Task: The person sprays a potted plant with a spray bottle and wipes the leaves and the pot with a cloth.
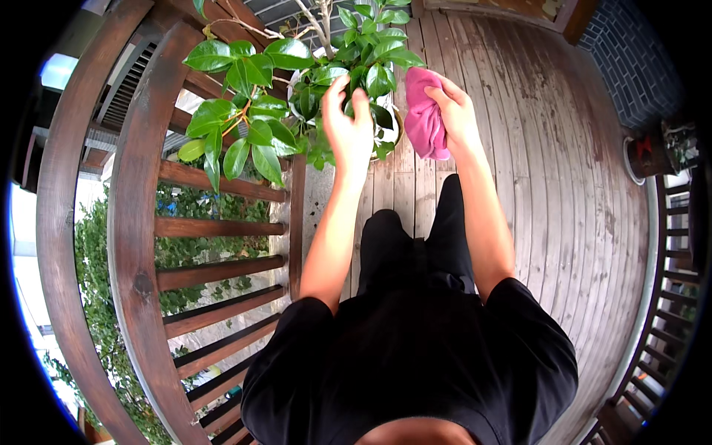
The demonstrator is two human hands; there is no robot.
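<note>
A bunched pink cloth is gripped in my right hand, to the right of a leafy potted plant. My left hand is raised at the plant's glossy green leaves, its fingers apart and nothing seen between them. Whether the fingertips touch a leaf I cannot tell. The plant's light-coloured pot shows only in part behind the foliage and my left hand. A bare pale stem rises from it.
A brown wooden railing with slats runs along my left, with greenery beyond. Weathered planks form the floor. At the far right stand a dark flowerpot and another railing; a grey brick wall is behind.
</note>
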